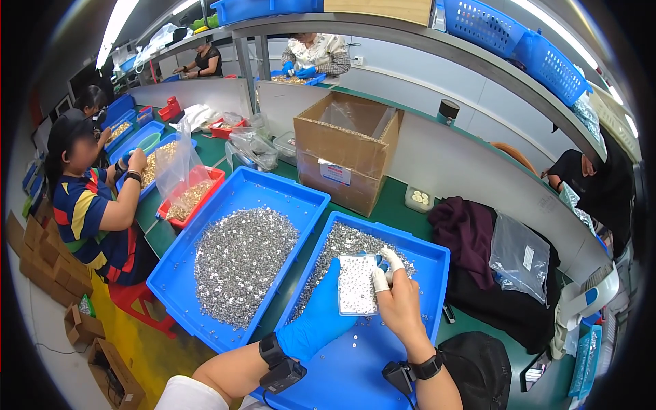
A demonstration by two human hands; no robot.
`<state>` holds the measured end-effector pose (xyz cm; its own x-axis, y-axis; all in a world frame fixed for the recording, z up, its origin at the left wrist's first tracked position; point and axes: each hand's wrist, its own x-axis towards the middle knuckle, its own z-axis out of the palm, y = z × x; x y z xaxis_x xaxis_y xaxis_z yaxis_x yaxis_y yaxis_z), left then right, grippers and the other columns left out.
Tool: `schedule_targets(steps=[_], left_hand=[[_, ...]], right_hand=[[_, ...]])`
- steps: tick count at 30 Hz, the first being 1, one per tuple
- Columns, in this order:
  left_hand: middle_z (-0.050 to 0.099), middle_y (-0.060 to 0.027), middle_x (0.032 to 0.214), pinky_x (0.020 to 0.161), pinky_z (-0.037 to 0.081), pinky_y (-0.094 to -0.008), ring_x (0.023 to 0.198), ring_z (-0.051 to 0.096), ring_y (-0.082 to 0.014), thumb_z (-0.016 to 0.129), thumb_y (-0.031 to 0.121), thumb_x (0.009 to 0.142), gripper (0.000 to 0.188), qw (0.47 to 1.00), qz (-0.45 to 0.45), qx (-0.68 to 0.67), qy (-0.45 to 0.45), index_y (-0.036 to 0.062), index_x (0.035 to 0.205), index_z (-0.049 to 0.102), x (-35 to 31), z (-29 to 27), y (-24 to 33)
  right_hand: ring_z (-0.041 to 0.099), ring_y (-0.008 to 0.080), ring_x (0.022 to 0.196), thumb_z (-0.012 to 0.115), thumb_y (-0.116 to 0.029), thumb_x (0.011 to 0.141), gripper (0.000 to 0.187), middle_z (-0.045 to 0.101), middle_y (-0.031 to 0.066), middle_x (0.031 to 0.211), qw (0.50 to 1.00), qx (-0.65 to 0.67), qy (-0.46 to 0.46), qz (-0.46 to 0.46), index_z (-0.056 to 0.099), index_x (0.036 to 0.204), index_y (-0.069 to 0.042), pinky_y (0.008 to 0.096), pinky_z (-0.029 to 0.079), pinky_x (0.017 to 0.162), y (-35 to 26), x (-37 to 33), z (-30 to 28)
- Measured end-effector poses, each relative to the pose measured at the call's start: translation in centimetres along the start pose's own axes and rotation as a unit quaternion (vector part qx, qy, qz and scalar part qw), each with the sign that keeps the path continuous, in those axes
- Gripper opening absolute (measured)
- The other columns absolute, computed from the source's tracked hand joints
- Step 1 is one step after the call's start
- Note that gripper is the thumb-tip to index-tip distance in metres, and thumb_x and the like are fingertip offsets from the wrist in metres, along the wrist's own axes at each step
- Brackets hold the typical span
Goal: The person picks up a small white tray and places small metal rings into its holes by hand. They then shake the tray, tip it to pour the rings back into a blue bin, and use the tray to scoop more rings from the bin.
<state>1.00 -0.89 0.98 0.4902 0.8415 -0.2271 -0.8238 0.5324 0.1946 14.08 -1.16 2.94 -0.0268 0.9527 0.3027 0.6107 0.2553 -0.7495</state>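
plate (white, rectangular, clear-rimmed) held by blue-gloved left hand above blue plastic tray; white-finger-cotted right hand at edge, can't tell grip. looks mostly filled; many loose silvery metal rings remain.

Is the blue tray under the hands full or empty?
Neither: the tray is part full. Little silvery bits are piled at its far end, but mostly bare blue shows nearer, with few bits.
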Motion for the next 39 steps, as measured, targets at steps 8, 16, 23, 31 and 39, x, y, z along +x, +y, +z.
schedule_targets(steps=[8,16,23,31,39], left_hand=[[0.048,-0.0144,0.125,0.098,0.038,-0.0387,0.113,0.048,-0.0276,0.032,0.04,0.095,0.051,0.996,0.022,-0.065,-0.054,0.0035,0.129,0.038,0.0,0.5,0.8],[0.047,-0.0146,0.126,0.098,0.037,-0.0384,0.112,0.048,-0.0271,0.031,0.037,0.096,0.049,0.997,0.012,-0.051,-0.058,0.0019,0.13,0.037,0.1,-0.5,0.1],[0.043,-0.0165,0.129,0.099,0.035,-0.0407,0.114,0.046,-0.0288,0.029,0.036,0.096,0.051,0.995,0.0,-0.069,-0.077,0.0022,0.133,0.032,0.3,-0.8,0.2],[0.044,-0.0157,0.129,0.1,0.035,-0.0399,0.115,0.046,-0.0282,0.029,0.036,0.096,0.05,0.993,-0.002,-0.075,-0.087,0.002,0.133,0.032,0.2,-0.9,0.3],[0.043,-0.0153,0.13,0.101,0.034,-0.0402,0.116,0.045,-0.0281,0.027,0.035,0.096,0.049,0.996,0.015,-0.079,-0.047,0.0023,0.133,0.033,0.2,-0.8,0.3]], right_hand=[[0.055,0.0315,0.096,0.057,-0.016,0.083,0.052,0.056,0.0198,0.105,0.997,-0.023,0.057,-0.055,0.037,0.125,0.005,0.0395,0.043,0.077,0.2,0.3,-0.8],[0.03,0.0405,0.124,0.062,-0.023,0.079,0.073,0.03,0.0285,0.131,0.976,-0.126,-0.013,-0.179,0.024,0.132,0.009,0.0425,0.023,0.104,-0.7,-0.2,-0.5],[0.029,0.04,0.124,0.062,-0.022,0.079,0.076,0.029,0.0274,0.133,0.992,-0.027,-0.024,-0.12,0.02,0.134,0.008,0.0422,0.023,0.104,0.3,0.1,-0.6],[0.029,0.0396,0.124,0.062,-0.02,0.078,0.076,0.029,0.0271,0.133,0.993,-0.003,-0.037,-0.114,0.019,0.135,0.007,0.042,0.023,0.104,0.3,0.1,-0.5],[0.029,0.0394,0.125,0.064,-0.02,0.076,0.079,0.029,0.0266,0.134,0.988,-0.04,-0.032,-0.147,0.018,0.135,0.006,0.042,0.022,0.104,0.3,0.1,-0.4]])
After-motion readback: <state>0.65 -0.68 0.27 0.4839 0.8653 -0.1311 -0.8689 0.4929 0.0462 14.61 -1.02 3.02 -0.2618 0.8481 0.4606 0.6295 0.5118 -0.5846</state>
